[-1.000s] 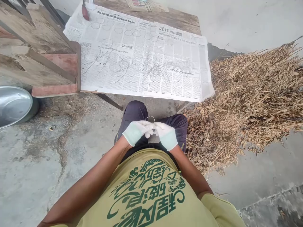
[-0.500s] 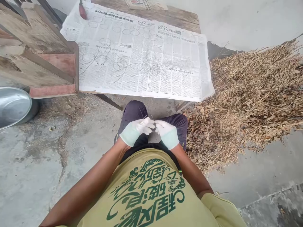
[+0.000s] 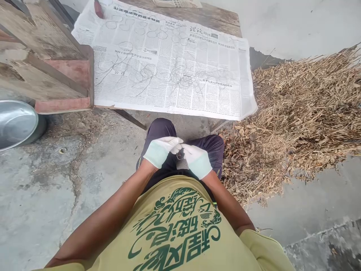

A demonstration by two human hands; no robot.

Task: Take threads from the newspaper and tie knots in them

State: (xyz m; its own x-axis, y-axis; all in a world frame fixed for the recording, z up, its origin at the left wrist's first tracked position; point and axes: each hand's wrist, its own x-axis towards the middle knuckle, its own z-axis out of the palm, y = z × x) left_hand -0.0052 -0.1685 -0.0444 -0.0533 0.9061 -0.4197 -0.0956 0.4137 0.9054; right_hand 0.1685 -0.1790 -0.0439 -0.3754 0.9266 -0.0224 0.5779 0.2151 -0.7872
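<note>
Both hands wear white gloves with pale green cuffs and meet fingertip to fingertip above my lap. My left hand [image 3: 165, 147] pinches a thin wire loop [image 3: 179, 157], which shows as a small curve below the fingertips. On the same loop, the fingers of my right hand [image 3: 194, 155] are pressed together; part of the wire is hidden behind the gloves. Ahead of my knees, newspaper [image 3: 225, 56] covers a wooden table. Several thin wire rings [image 3: 153, 34] lie in rows on its far part, and loose, tangled wires [image 3: 183, 73] are spread nearer me.
A red-handled tool [image 3: 98, 9] lies at the newspaper's far left corner. Wooden furniture [image 3: 62, 81] stands against the table's left side, with a metal basin [image 3: 18, 124] on the floor below. Dry stalks [image 3: 304, 113] are heaped at the right. A table leg [image 3: 131, 119] slants near my knee.
The fingers of my left hand have drawn together and turned toward the right hand. The loop's visible part has shifted from above the fingertips to below them.
</note>
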